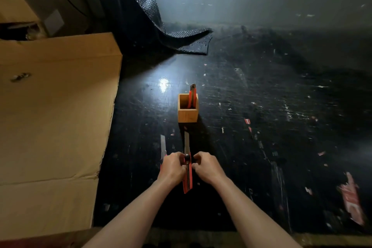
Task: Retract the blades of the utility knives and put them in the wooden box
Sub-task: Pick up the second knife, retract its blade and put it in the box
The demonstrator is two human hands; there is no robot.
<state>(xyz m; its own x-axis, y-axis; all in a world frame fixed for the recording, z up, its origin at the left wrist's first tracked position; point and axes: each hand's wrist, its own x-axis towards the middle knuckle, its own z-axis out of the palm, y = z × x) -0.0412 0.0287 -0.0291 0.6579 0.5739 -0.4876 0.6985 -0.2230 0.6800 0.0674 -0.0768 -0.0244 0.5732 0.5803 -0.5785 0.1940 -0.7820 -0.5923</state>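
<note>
I can read no brand or label anywhere; the red-and-white scraps stuck near the bench's right edge carry marks too blurred to make out.

I count three utility knives. One stands upright in the wooden box, leaning in its right side, dark tip poking above the rim. The box sits near the middle of the dark, scuffed bench, open top up. The second knife is in my hands, just nearer me than the box, its red-and-black body pointing toward the box and its blade out, tip close to the box's near wall. The third knife lies just left of that one, blade also exposed, its handle mostly hidden behind my left hand.

My left hand is closed around the held knife's left side, and my right hand pinches its right side, fingers curled by the black knob.

One flattened cardboard sheet covers the bench's left edge; one black bubble-wrap sheet drapes at the far left corner.
</note>
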